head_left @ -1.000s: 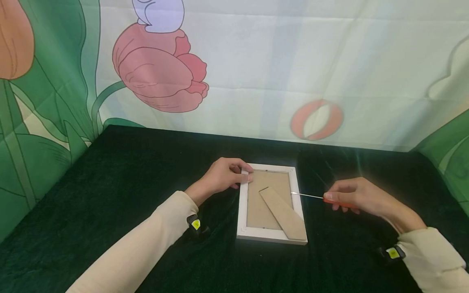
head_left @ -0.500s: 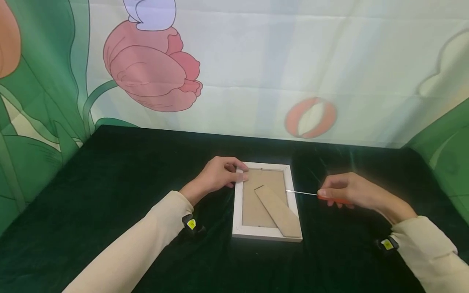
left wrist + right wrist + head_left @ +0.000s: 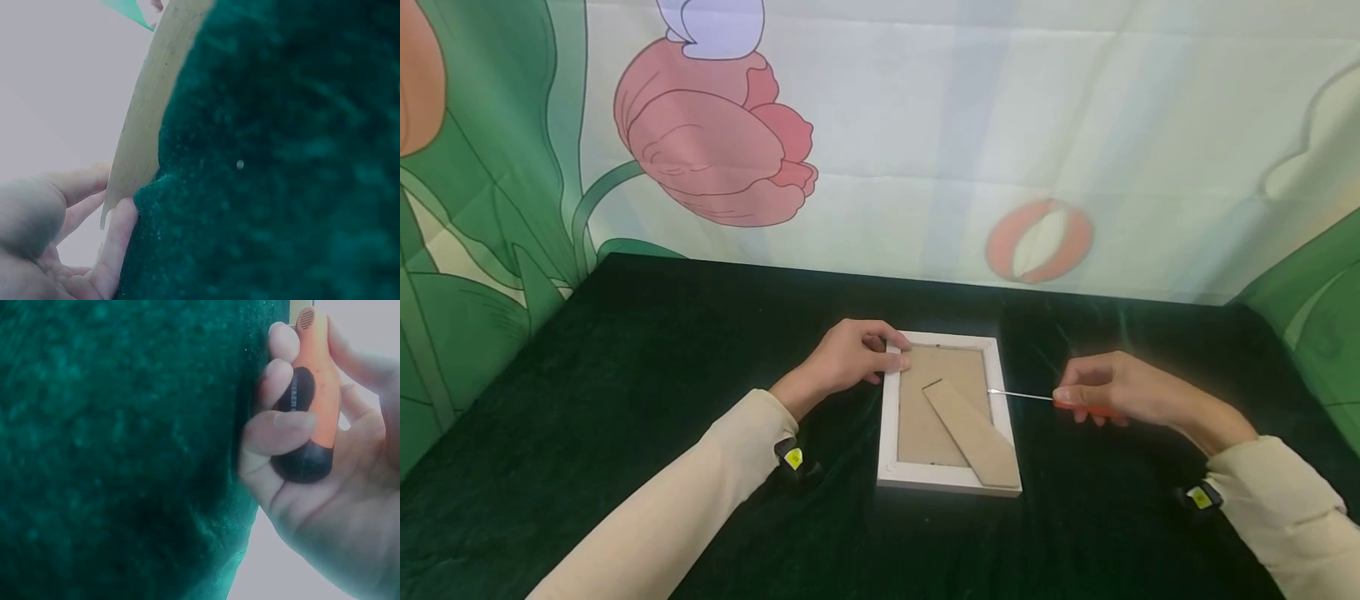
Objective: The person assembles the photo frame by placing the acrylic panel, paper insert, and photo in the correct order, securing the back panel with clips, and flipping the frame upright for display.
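The picture frame (image 3: 925, 425), white-rimmed with a flat tan back, lies face down between the hands on velvety cloth (image 3: 700, 517), long axis pointing away, the nearer left hand (image 3: 850, 358) pinching its edge, the right hand (image 3: 1120, 387) gripping a slim screwdriver (image 3: 322, 400) whose tip seemingly touches the rim.

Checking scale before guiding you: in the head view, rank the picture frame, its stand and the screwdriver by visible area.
1. Picture frame
2. Stand
3. Screwdriver, partly hidden by the right hand
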`<state>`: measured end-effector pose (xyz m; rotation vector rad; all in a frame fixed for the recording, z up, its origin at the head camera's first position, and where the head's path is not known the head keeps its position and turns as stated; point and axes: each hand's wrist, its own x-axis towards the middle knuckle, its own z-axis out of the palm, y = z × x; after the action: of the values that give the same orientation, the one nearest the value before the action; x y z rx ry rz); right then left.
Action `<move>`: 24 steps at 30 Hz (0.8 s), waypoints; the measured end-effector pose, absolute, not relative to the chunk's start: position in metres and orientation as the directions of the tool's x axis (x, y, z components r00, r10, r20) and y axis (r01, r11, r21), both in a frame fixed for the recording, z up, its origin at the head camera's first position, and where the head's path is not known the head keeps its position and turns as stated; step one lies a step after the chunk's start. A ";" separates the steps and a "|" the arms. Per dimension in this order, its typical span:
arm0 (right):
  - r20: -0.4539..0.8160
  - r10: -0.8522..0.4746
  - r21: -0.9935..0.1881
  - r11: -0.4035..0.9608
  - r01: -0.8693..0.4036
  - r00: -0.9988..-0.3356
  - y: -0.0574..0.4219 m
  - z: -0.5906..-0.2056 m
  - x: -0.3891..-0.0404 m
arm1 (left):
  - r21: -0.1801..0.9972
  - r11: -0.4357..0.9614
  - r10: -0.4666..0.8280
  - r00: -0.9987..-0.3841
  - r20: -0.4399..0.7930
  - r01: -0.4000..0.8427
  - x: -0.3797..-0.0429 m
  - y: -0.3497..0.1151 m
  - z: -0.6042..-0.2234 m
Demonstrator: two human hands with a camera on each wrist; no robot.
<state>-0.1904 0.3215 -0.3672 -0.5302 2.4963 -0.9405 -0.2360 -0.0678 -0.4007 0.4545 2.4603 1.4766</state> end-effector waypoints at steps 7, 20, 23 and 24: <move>-0.263 -0.483 -0.682 0.706 -0.193 -0.835 0.320 -0.364 -0.191 | 0.885 0.445 0.380 -0.924 -0.046 0.139 -0.236 -0.067 -0.400; -0.275 -0.483 -0.669 0.717 -0.196 -0.831 0.318 -0.358 -0.192 | 0.881 0.454 0.372 -0.927 -0.049 0.135 -0.236 -0.067 -0.400; -0.271 -0.491 -0.659 0.722 -0.213 -0.828 0.318 -0.357 -0.193 | 0.882 0.453 0.372 -0.927 -0.050 0.134 -0.236 -0.067 -0.400; -0.272 -0.496 -0.659 0.721 -0.216 -0.825 0.318 -0.356 -0.194 | 0.882 0.452 0.372 -0.927 -0.051 0.132 -0.237 -0.067 -0.401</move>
<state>-0.1938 0.3184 -0.3565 -0.5464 2.4911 -0.8773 -0.2367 -0.0669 -0.4005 0.4368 2.4664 1.4663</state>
